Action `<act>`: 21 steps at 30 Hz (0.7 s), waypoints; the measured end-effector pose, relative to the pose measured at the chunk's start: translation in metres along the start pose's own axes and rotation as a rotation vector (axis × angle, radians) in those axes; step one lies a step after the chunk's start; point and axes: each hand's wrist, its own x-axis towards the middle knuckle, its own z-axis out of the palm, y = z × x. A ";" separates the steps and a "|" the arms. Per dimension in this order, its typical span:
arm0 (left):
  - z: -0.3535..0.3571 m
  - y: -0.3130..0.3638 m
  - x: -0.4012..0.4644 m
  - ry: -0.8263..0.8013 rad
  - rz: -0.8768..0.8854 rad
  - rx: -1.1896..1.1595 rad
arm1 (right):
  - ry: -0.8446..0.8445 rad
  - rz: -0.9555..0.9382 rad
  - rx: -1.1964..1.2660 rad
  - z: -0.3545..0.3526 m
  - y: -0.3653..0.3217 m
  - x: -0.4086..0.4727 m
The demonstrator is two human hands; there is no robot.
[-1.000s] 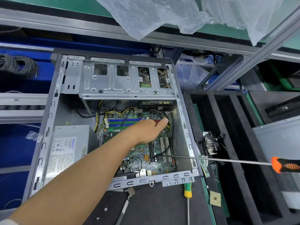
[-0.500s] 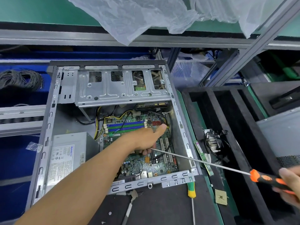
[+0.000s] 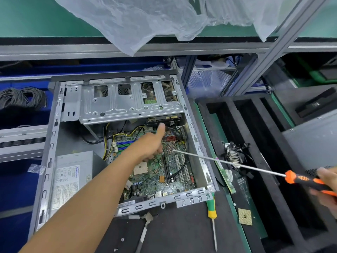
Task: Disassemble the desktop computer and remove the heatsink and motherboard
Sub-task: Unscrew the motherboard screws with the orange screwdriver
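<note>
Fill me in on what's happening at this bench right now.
A person is stripping an open desktop case. The left hand reaches in over the motherboard, thumb raised, while the right hand grips a long orange-handled screwdriver whose tip sits at the small finned chipset heatsink. The CPU socket is bare; a cooler already lies in the black foam tray beside the case. The motherboard remains inside.

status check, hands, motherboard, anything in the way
Left hand open over motherboard. Right hand grips orange screwdriver, tip on board. Black cable crosses board.
</note>
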 end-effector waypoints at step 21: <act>0.017 0.007 -0.077 0.183 0.021 -0.911 | -0.178 0.155 0.558 0.039 0.031 -0.016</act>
